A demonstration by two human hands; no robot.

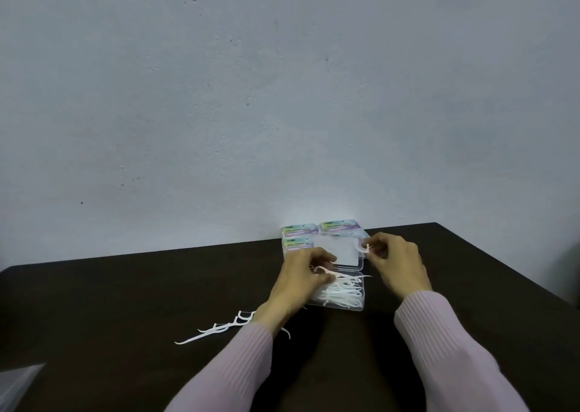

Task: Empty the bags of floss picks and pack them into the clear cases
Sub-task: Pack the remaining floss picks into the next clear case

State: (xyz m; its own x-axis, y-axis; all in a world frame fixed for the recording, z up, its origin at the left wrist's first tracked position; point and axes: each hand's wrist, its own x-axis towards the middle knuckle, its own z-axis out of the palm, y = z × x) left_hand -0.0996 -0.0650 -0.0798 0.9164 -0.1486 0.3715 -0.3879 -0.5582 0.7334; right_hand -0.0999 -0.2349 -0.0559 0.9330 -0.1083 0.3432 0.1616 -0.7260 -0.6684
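Over clear case (342,295): right hand (397,264) pinches floss pick (364,249).

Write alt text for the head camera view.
Two hands in pink sleeves pack white floss picks into an open clear case on a dark table; the left hand and right hand each pinch one. Loose picks lie left.

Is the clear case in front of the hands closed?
No, the clear case lies open with its lid folded back toward the wall, and white floss picks fill its base.
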